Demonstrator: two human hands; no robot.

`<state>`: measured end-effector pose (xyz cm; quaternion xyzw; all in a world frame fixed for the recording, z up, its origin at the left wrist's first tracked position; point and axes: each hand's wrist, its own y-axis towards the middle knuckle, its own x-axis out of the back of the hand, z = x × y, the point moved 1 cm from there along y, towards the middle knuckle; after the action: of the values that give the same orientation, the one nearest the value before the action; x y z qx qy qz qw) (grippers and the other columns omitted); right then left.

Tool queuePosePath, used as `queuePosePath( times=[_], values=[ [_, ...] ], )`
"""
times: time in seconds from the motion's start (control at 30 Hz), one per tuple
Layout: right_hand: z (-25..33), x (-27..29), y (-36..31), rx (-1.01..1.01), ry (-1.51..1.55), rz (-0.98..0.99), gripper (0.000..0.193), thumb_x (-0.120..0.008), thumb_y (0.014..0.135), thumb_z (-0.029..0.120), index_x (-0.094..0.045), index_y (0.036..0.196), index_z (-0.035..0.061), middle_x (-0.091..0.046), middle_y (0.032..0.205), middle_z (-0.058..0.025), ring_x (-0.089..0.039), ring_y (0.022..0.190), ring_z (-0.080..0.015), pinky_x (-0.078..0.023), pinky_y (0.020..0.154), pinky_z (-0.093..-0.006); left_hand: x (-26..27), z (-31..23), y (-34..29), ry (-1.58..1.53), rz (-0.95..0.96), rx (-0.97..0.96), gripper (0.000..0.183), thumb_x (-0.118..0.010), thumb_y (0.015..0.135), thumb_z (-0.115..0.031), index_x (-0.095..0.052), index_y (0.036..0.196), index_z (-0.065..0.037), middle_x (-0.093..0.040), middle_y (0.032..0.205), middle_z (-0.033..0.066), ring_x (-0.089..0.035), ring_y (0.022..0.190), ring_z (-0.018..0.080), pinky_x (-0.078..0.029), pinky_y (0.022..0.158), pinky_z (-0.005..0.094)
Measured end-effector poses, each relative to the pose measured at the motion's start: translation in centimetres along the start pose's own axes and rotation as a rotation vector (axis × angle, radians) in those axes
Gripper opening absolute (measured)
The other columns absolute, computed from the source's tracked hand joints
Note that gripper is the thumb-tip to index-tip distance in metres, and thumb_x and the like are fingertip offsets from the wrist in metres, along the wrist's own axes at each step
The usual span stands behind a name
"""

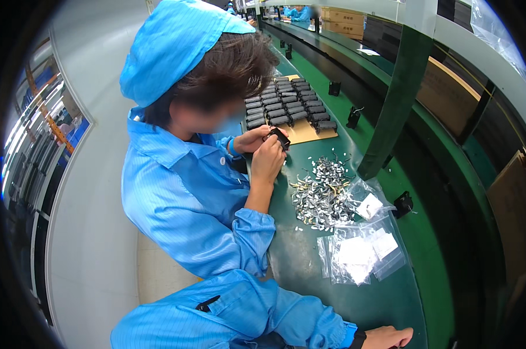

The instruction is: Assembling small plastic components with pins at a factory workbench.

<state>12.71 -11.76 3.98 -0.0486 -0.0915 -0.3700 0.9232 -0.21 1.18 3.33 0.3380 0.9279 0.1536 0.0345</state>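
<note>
My left hand [389,337] is at the bottom edge, over the green bench top [309,291], with a dark band at its wrist. Its fingers are curled together, and the frame edge cuts off what they may hold. My right hand is out of view. Nearest to my left hand lie clear plastic bags [359,253] with white contents. Beyond them spreads a heap of small white, black and yellowish parts [327,195].
To my left sits a co-worker in a blue coat [181,192] and cap, both hands on a small black part [279,138]. Rows of black cylindrical parts [289,102] lie on cardboard [306,132]. A green post [400,93] rises beside the bench; black blocks [402,205] stand along its far side.
</note>
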Motion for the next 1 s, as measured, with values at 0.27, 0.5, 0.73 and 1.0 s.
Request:
queuePosePath(
  times=[0.27,0.5,0.73,1.0],
  values=[
    [0.3,-1.1,-0.4,0.050,-0.007,-0.032,0.039,-0.073,0.099,0.015,-0.061,0.131,-0.0058,-0.072,0.118,-0.0159,-0.067,0.101,-0.0226,-0.056,0.090,-0.0342,0.2,0.0,-0.2,0.000,-0.042,-0.051,0.019,-0.065,0.095,-0.021,-0.050,0.097,-0.010,-0.061,0.074,0.0154,-0.062,0.066,0.0390,-0.046,0.058,0.0471],
    [1.1,-2.0,-0.4,0.256,-0.125,-0.036,0.025,-0.072,0.099,0.012,-0.070,0.116,-0.0070,-0.073,0.112,-0.0157,-0.068,0.096,-0.0229,-0.057,0.085,-0.0334,0.4,0.1,-0.1,-0.016,-0.003,-0.152,0.025,-0.060,0.102,-0.031,-0.061,0.094,-0.008,-0.067,0.081,0.0163,-0.065,0.071,0.0389,-0.050,0.062,0.0469],
    [1.0,-0.9,-0.5,0.433,-0.212,0.134,0.019,-0.070,0.099,0.004,-0.072,0.113,-0.0076,-0.072,0.114,-0.0167,-0.068,0.099,-0.0236,-0.055,0.089,-0.0334,1.1,-0.9,0.3,0.029,0.208,-0.109,0.029,-0.062,0.100,-0.031,-0.068,0.090,-0.005,-0.070,0.078,0.0158,-0.069,0.071,0.0341,-0.052,0.061,0.0435],
    [1.8,-0.5,-1.4,0.390,-0.075,0.077,0.018,-0.073,0.096,0.002,-0.070,0.113,-0.0040,-0.071,0.113,-0.0132,-0.066,0.100,-0.0193,-0.055,0.087,-0.0302,1.9,-2.6,0.0,0.114,0.338,-0.063,0.021,-0.058,0.101,-0.025,-0.066,0.093,-0.006,-0.070,0.081,0.0149,-0.068,0.073,0.0361,-0.051,0.062,0.0434]
  ],
)
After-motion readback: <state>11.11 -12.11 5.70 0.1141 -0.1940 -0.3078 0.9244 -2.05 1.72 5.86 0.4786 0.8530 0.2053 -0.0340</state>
